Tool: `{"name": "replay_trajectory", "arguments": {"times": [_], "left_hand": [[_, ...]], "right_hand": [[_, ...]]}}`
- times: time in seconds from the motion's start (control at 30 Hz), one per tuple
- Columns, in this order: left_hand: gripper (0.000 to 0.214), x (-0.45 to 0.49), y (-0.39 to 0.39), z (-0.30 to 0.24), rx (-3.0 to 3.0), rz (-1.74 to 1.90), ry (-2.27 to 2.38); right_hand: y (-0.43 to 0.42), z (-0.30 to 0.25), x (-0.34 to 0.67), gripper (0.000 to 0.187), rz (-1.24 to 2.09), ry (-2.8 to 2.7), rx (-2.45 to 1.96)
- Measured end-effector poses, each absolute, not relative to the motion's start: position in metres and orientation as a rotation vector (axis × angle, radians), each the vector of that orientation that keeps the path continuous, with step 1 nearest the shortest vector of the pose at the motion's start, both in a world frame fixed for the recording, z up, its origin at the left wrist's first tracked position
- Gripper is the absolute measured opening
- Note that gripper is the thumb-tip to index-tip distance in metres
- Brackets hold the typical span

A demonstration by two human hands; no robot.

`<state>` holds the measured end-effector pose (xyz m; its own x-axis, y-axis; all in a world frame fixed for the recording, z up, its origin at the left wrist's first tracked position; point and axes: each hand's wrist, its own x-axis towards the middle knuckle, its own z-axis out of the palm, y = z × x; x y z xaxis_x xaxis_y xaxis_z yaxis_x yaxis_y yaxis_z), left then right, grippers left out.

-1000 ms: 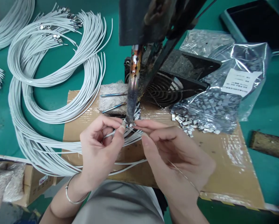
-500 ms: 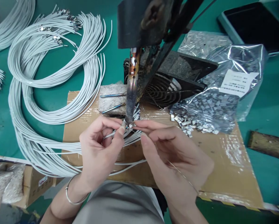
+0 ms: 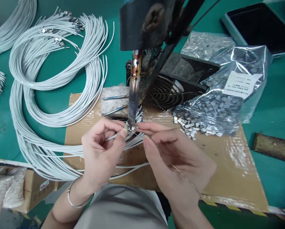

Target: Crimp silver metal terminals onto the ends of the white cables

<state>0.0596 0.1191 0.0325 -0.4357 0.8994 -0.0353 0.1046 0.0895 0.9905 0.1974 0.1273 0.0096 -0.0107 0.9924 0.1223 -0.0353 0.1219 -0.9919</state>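
My left hand (image 3: 101, 156) is closed, thumb and index finger pinching the end of a white wire (image 3: 111, 137) close under the tip of a mounted soldering iron (image 3: 134, 86). A small metal piece (image 3: 134, 127) sits at that tip, and my right index fingertip meets its right side. Thin solder wire (image 3: 183, 177) passes through my closed right hand (image 3: 183, 159) and its fine end reaches toward the tip. The exact contact between wire, metal piece and iron is too small to tell. More white wires (image 3: 137, 140) lie beneath my hands.
Coiled bundles of white wire (image 3: 32, 111) lie left. A fan (image 3: 168, 92) stands behind the iron. A clear bag (image 3: 228, 105) spills small metal pieces (image 3: 190, 127) onto the cardboard (image 3: 218, 165). A tablet-like device (image 3: 264, 25) and a worn bar (image 3: 273, 148) are at right.
Both hands keep nearly the same pose at the iron tip. The thin solder end shows more clearly between my right thumb and the tip. The whole view has shifted slightly.
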Motion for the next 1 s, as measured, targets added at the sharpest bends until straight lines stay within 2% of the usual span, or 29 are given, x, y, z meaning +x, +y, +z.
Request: {"name": "replay_trajectory", "arguments": {"times": [1.0], "left_hand": [[0.015, 0.0582, 0.1188, 0.0334, 1.045, 1.415, 1.689]], "right_hand": [[0.1273, 0.009, 0.1973, 0.022, 1.149, -1.242, -1.099]]}}
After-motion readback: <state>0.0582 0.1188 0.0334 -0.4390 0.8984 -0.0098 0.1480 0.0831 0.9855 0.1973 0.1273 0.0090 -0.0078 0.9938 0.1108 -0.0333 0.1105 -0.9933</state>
